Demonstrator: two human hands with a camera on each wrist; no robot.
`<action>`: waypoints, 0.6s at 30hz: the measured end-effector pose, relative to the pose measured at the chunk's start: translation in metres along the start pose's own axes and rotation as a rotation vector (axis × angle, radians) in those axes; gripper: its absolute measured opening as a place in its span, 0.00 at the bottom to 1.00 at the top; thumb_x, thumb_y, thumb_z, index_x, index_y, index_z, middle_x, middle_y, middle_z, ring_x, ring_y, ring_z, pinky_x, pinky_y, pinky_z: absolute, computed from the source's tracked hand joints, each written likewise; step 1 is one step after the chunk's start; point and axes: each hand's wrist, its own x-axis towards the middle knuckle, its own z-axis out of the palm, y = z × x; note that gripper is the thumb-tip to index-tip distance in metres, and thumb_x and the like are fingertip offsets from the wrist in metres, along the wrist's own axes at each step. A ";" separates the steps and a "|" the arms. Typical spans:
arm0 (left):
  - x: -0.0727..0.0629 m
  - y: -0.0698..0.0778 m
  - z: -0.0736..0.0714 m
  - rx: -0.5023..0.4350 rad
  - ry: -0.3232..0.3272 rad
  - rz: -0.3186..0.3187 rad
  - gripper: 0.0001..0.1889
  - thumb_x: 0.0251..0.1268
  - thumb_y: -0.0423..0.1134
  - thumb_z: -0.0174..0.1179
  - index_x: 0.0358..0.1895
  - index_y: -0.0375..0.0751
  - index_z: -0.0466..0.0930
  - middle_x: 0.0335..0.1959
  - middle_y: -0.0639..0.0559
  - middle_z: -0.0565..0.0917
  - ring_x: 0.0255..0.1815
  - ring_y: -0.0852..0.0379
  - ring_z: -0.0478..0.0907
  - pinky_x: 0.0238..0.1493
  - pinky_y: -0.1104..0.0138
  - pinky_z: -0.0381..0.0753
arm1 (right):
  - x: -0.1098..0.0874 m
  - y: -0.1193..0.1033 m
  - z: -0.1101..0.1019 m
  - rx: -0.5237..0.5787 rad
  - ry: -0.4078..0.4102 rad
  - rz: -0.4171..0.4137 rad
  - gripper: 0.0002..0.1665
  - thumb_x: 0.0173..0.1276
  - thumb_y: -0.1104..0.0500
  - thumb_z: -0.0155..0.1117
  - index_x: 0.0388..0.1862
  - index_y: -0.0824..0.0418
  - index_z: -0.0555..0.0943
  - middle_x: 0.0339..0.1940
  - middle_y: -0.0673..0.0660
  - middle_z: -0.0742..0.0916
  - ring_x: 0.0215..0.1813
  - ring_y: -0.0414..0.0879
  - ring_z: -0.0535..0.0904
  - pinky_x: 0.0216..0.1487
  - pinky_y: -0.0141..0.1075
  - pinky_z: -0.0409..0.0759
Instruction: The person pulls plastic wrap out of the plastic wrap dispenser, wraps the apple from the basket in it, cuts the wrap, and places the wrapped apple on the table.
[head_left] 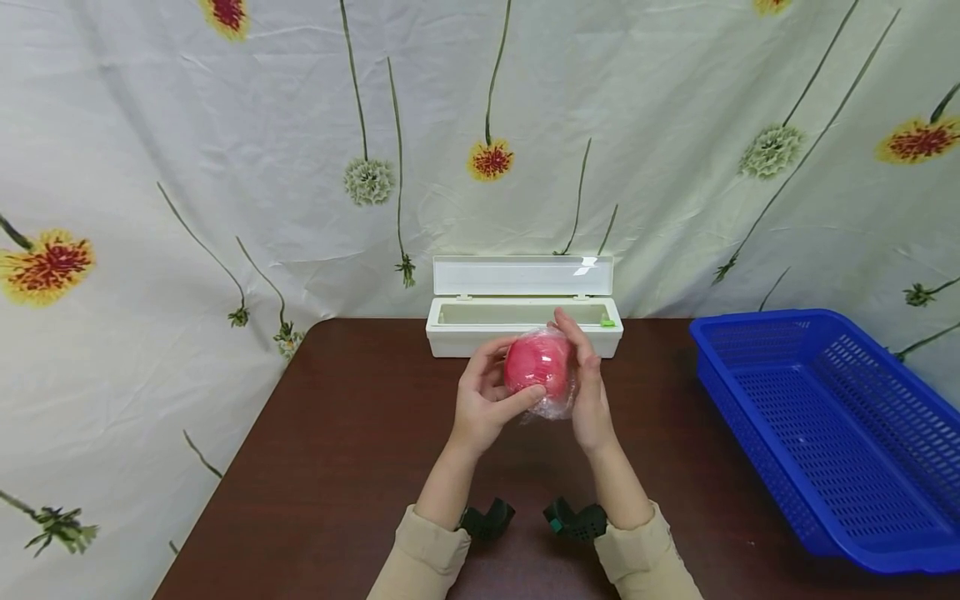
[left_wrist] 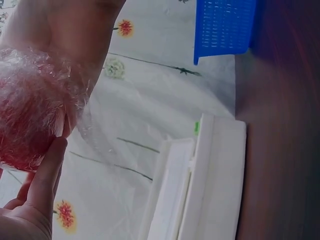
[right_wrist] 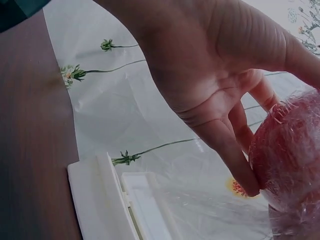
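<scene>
A round red object (head_left: 536, 364), smooth and ball-like, is wrapped in crinkled clear plastic wrap (head_left: 555, 407) and raised above the table between both hands. My left hand (head_left: 482, 400) grips it from the left, thumb across the near side and fingers curled round the far side. On the right side, my right hand (head_left: 588, 387) rests along the wrap with its fingers extended. Loose film trails off the object (left_wrist: 25, 117) in the left wrist view. The right wrist view shows the left hand (right_wrist: 210, 85) with its thumb against the wrapped object (right_wrist: 292, 155).
Behind the hands, a white box (head_left: 525, 342) with a raised lid (head_left: 522, 276) and a green tab (head_left: 607, 322) stands at the table's back edge. A blue plastic basket (head_left: 765, 467) is on the right. The brown table (head_left: 330, 467) meets a flowered cloth (head_left: 292, 142).
</scene>
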 end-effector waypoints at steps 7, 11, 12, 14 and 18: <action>0.000 0.001 0.001 -0.034 0.020 -0.021 0.34 0.50 0.43 0.71 0.59 0.34 0.68 0.51 0.40 0.74 0.48 0.47 0.76 0.46 0.56 0.80 | 0.000 -0.001 0.002 0.021 -0.008 0.035 0.38 0.75 0.38 0.30 0.73 0.61 0.55 0.68 0.61 0.64 0.64 0.53 0.62 0.55 0.35 0.75; 0.000 0.002 0.001 -0.061 0.034 -0.034 0.35 0.51 0.44 0.71 0.60 0.33 0.66 0.52 0.41 0.74 0.49 0.48 0.76 0.47 0.58 0.80 | 0.000 -0.001 0.001 0.003 -0.026 0.032 0.36 0.76 0.42 0.33 0.73 0.62 0.53 0.70 0.61 0.62 0.66 0.52 0.60 0.57 0.34 0.73; 0.000 0.002 0.001 -0.070 0.038 -0.038 0.35 0.51 0.44 0.70 0.60 0.33 0.66 0.52 0.42 0.74 0.49 0.48 0.76 0.48 0.59 0.80 | 0.000 -0.002 0.001 0.004 -0.035 0.031 0.36 0.75 0.42 0.34 0.73 0.62 0.53 0.70 0.61 0.62 0.66 0.52 0.60 0.57 0.34 0.73; -0.001 0.002 0.002 -0.087 0.047 -0.046 0.36 0.51 0.45 0.70 0.60 0.32 0.65 0.52 0.42 0.74 0.49 0.48 0.76 0.48 0.59 0.79 | 0.000 -0.002 0.000 0.011 -0.057 0.026 0.37 0.75 0.41 0.35 0.74 0.62 0.51 0.70 0.62 0.61 0.66 0.52 0.59 0.57 0.34 0.73; -0.001 0.002 0.002 -0.103 0.054 -0.056 0.37 0.51 0.47 0.70 0.61 0.31 0.64 0.52 0.43 0.74 0.49 0.49 0.76 0.47 0.60 0.80 | 0.000 0.001 -0.003 0.036 -0.110 0.020 0.43 0.71 0.39 0.44 0.74 0.61 0.48 0.71 0.61 0.59 0.67 0.53 0.58 0.57 0.35 0.74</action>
